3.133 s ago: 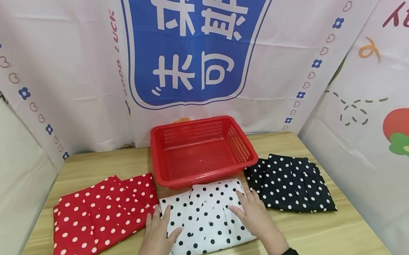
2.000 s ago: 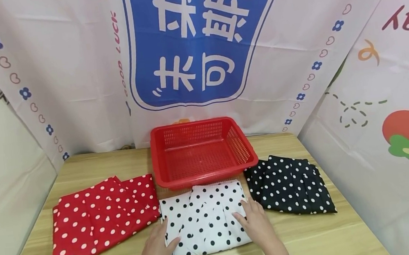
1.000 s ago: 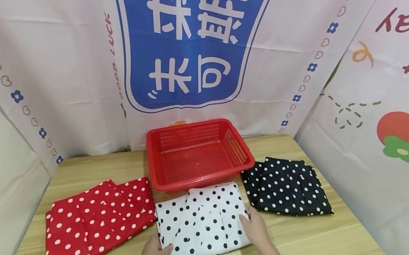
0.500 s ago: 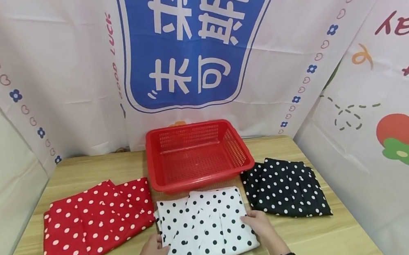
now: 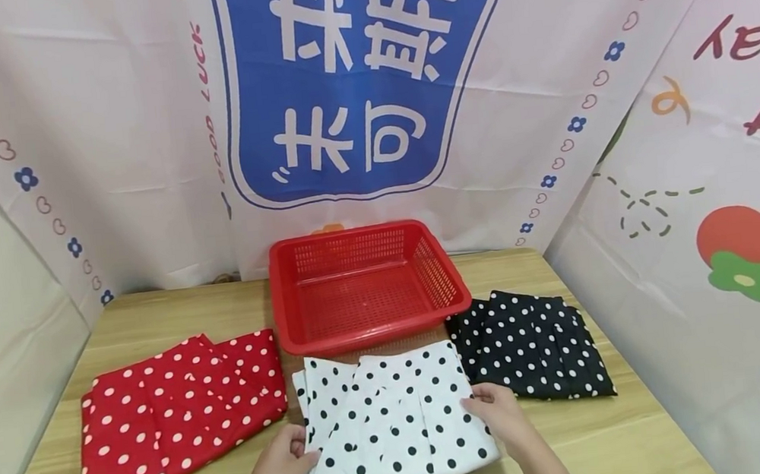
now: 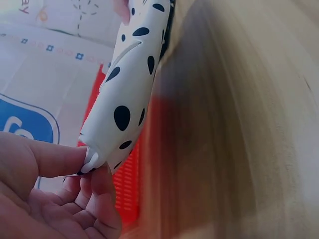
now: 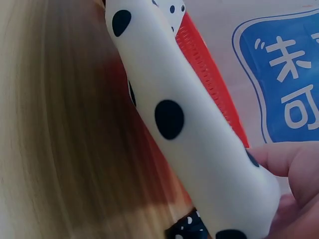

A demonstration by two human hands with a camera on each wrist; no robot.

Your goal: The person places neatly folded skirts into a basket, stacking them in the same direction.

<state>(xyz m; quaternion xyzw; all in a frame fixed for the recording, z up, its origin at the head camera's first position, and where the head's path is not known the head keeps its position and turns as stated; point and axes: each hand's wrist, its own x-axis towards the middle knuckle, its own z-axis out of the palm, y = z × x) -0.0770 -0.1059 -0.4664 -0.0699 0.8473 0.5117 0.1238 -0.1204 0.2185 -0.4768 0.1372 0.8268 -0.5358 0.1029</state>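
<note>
While both hands pinch the white cloth (image 5: pixel 391 419) at the table's near edge, left hand (image 5: pixel 275 468) and right hand (image 5: pixel 504 420) gripping opposite sides, we lift it level to keep its folds.

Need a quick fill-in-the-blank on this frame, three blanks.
1. Both hands grip the folded ____ polka-dot cloth.
2. The left hand pinches that cloth's ____ edge.
3. The basket behind the cloth is ____ in colour.

Missing words: white; left; red.
</note>
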